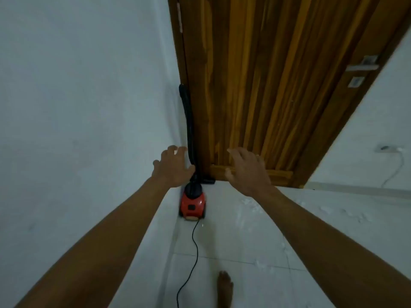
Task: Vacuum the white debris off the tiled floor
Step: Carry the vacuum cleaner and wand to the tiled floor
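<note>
Vacuum cleaner [192, 205]: a red body on the tiled floor [233, 245], in the far corner where the white wall [77, 107] meets the wooden door [266, 85].
Wand [189, 125]: black, rising from the top of the body. Its long axis is close to upright and it leans into the left edge of the door frame.
Cord [193, 247]: trails from the body's near face along the floor toward the person, left of the bare foot [225, 287].
White debris [249, 210]: scattered on the tiles to the right of the body, with more specks further right and nearer.
Left hand [175, 167]: fingers spread and holding nothing. It is just left of the wand's lower end, above the body. I cannot tell whether it touches.
Right hand [249, 172]: fingers spread and empty, to the right of the wand and clearly apart from it, in front of the door's bottom rail.
Nearer hand: the left, by my reading; the wand lies to its right, almost at the palm edge.
Coming move: likely a grasp of the upright wand, so the fingers would need to wrap across its vertical axis.
Risk: the cord could snag underfoot once the body is pulled out.
</note>
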### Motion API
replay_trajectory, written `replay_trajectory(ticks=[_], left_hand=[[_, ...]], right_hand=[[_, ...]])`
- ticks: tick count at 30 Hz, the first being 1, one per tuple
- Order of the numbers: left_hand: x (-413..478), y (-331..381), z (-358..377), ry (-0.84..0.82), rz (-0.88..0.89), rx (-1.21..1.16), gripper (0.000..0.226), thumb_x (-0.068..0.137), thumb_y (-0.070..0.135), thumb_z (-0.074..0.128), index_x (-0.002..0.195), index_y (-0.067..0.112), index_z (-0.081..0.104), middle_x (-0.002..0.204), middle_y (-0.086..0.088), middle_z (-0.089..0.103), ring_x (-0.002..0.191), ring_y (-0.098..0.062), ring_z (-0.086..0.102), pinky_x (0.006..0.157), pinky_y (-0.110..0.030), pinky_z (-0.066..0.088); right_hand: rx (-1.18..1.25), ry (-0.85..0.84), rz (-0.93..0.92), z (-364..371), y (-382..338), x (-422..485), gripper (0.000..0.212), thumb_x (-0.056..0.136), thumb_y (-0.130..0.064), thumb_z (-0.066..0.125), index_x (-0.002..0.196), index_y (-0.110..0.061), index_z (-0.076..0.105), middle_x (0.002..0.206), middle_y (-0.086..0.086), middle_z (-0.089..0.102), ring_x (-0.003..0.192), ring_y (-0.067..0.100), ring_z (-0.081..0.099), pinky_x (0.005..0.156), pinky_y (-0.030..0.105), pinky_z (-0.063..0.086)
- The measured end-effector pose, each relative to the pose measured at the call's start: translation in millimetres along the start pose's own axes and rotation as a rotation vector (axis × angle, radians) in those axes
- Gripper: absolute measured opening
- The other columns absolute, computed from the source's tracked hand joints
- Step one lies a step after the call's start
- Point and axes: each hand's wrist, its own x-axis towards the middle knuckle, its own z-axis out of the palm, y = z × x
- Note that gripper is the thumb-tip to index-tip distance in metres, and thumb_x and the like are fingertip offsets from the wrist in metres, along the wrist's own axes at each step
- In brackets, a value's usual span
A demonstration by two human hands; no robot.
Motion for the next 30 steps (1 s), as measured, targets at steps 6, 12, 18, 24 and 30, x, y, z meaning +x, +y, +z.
replay_trajectory(ticks=[6,12,18,24,30], left_hand=[[110,-27,45,-0.247,-0.168,-0.103,0.068,0.091,0.049,0.056,0.149,0.021,0.032,0.147,-0.012,0.036,0.131,-0.033,0.042,0.103,-0.051,0.042],[183,-66,88,-0.402,-0.243,-0.138,0.060,0.092,0.045,0.056,0.143,0.017,0.039,0.138,-0.012,0.044,0.122,-0.031,0.050,0.096,-0.042,0.048],[269,-105,150,-0.525,-0.299,-0.246,0.056,0.093,0.043,0.054,0.140,0.014,0.043,0.122,-0.013,0.058,0.105,-0.028,0.060,0.089,-0.040,0.052],[342,-142,237,-0.634,-0.344,-0.316,0.055,0.095,0.035,0.055,0.144,0.014,0.040,0.128,-0.013,0.057,0.109,-0.025,0.057,0.083,-0.030,0.045],[408,-175,339,-0.663,-0.426,-0.365,0.055,0.095,0.037,0.056,0.143,0.015,0.042,0.135,-0.011,0.054,0.115,-0.024,0.053,0.083,-0.028,0.040]], right_hand=[[0.109,-0.248,0.083,70,35,102,0.059,0.093,-0.040,0.057,0.146,-0.015,0.051,0.135,0.011,0.060,0.119,0.034,0.060,0.100,0.045,0.049],[0.155,-0.464,0.099,142,56,185,0.070,0.094,-0.045,0.060,0.155,-0.016,0.042,0.150,0.010,0.052,0.135,0.031,0.050,0.113,0.046,0.040],[0.278,-0.598,0.204,222,67,251,0.078,0.095,-0.042,0.066,0.160,-0.016,0.031,0.159,0.011,0.041,0.142,0.029,0.043,0.116,0.043,0.039],[0.467,-0.729,0.384,343,85,307,0.091,0.093,-0.037,0.073,0.162,-0.013,0.020,0.162,0.014,0.034,0.146,0.028,0.037,0.119,0.038,0.034],[0.563,-0.723,0.448,466,115,360,0.092,0.088,-0.025,0.080,0.160,-0.010,0.024,0.153,0.010,0.044,0.140,0.025,0.044,0.094,0.017,0.033]])
